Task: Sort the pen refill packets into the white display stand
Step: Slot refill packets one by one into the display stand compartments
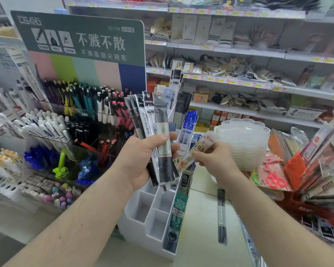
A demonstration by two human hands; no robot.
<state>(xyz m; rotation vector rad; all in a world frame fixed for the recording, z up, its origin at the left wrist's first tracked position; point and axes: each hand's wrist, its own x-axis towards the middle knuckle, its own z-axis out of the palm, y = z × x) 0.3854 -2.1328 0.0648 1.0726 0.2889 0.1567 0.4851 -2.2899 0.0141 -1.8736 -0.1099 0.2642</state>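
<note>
1. Head view: the white display stand (pixel 143 211) sits below both hands, stepped, with open square compartments; a green-labelled packet (pixel 176 218) stands in its right column.
2. The left hand (pixel 143 160) grips a fanned bundle of refill packets (pixel 156 132), long clear sleeves with black and white refills, upright above the stand.
3. The right hand (pixel 214 160) pinches one blurred pale packet (pixel 199 151), just right of the bundle.

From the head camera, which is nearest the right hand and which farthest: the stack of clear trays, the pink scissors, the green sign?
1. Stack of clear trays, just beyond the right hand.
2. Pink scissors, lower right.
3. Green sign, far upper left.
</note>
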